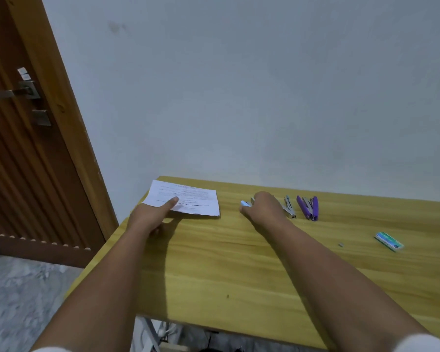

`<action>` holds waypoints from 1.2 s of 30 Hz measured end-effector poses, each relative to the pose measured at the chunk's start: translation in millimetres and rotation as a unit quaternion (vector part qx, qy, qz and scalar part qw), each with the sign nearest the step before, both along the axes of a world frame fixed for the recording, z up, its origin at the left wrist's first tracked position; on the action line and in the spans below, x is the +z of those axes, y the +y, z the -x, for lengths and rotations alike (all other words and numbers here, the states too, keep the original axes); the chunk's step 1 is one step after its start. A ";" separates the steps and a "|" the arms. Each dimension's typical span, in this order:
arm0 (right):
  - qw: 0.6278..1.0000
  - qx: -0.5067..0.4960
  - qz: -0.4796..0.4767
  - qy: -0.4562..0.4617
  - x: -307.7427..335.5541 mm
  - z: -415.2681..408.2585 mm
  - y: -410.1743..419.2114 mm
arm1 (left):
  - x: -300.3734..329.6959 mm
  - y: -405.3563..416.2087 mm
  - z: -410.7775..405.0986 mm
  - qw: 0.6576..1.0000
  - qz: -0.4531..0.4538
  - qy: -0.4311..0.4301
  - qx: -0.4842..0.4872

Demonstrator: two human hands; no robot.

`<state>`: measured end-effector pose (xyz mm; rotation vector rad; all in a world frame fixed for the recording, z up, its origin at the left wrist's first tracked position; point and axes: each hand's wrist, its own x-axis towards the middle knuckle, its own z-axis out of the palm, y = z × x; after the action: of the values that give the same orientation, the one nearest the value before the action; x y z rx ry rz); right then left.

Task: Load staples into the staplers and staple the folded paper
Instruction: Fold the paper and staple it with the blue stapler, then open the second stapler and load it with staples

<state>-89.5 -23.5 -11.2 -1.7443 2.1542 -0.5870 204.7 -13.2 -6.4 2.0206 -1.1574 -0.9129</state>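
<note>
A folded white paper (188, 199) with printed text lies at the far left corner of the wooden table (239, 262). My left hand (150, 215) presses its near left corner with the index finger, the other fingers curled. My right hand (262, 208) grips a light blue stapler (245, 204), mostly hidden under the fingers. To its right lie a silver stapler (290, 207) and a purple stapler (308, 207) opened wide. A green staple box (389, 241) lies at the right.
A small loose staple strip (341, 245) lies left of the green box. A brown door (28, 138) with a metal handle stands at the left, a plain wall behind the table. The table's left edge drops to a speckled floor.
</note>
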 end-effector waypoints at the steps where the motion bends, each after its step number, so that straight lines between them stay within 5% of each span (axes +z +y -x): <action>1: 1.000 0.004 0.005 0.010 -0.2 -0.1 -1.2 | 0.1 0.0 -4.7 0.998 0.007 -0.063 0.018; 5: 0.998 0.014 -0.027 0.059 2.3 2.4 -1.1 | -7.0 0.8 -9.5 0.964 0.055 -0.258 0.023; 10: 0.997 0.021 -0.024 0.073 -2.5 3.1 -9.5 | -24.0 -1.3 19.4 0.896 0.135 -0.408 -0.110; 14: 0.997 0.005 0.023 0.077 -1.1 13.2 -7.4 | -36.2 -0.6 37.1 0.890 0.114 -0.418 -0.146; 19: 0.964 -0.066 -0.060 0.250 5.2 44.3 1.1 | -40.5 -0.2 46.2 0.884 0.117 -0.432 -0.138; 25: 0.975 -0.052 -0.061 0.208 -2.7 65.7 16.4 | -38.6 6.9 60.0 0.883 0.201 -0.411 -0.105; 28: 0.988 -0.059 0.006 0.144 -7.0 73.8 30.5 | -31.4 17.6 81.4 0.882 0.282 -0.356 -0.128; 31: 0.994 -0.028 0.099 0.035 -4.4 78.3 59.1 | -16.9 37.7 118.4 0.910 0.322 -0.179 -0.191; 36: 0.976 0.048 0.211 0.004 -16.9 75.9 128.7 | 0.0 82.0 196.5 0.939 0.161 0.155 -0.261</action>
<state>-165.4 105.1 -28.1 -2.0481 2.0414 -1.0766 8.2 68.8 -6.4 1.2681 -1.5703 -1.1544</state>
